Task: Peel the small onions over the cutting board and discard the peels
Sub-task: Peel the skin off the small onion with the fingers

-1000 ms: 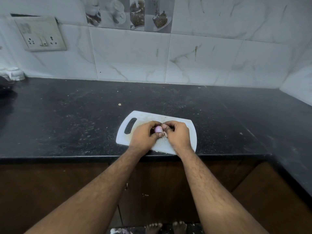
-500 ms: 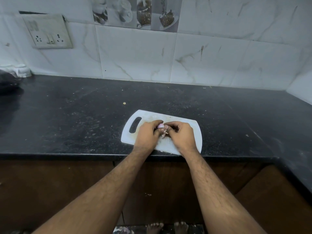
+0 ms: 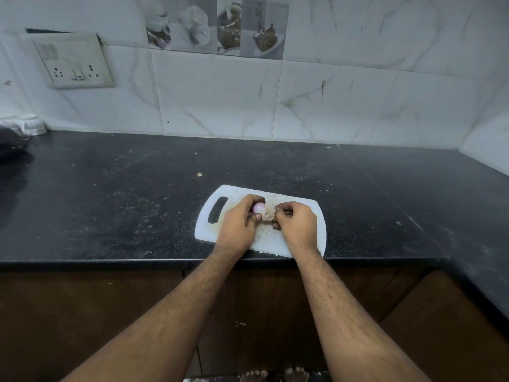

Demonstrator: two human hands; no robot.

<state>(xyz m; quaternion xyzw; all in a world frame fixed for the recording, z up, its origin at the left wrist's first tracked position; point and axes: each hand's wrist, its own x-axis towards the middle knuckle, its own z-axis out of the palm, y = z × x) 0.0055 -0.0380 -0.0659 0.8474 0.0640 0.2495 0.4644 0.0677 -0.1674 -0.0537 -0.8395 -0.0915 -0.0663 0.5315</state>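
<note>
A white cutting board (image 3: 212, 228) with a handle slot lies at the front edge of the black counter. Over it, my left hand (image 3: 238, 224) holds a small pale pink onion (image 3: 258, 208) between thumb and fingers. My right hand (image 3: 296, 223) is just to the right, fingers pinched on a thin brownish peel (image 3: 268, 216) that hangs between the two hands. A few peel scraps lie on the board under my hands, partly hidden.
The black stone counter (image 3: 110, 202) runs left and wraps round the right corner. White cups (image 3: 30, 124) and a dark object (image 3: 11, 144) sit at the far left. A switch plate (image 3: 73, 62) is on the tiled wall. Brown cabinet fronts lie below.
My hands have drawn apart, the right one pulling a strip of peel away from the onion. More of the onion's pink surface shows in my left hand.
</note>
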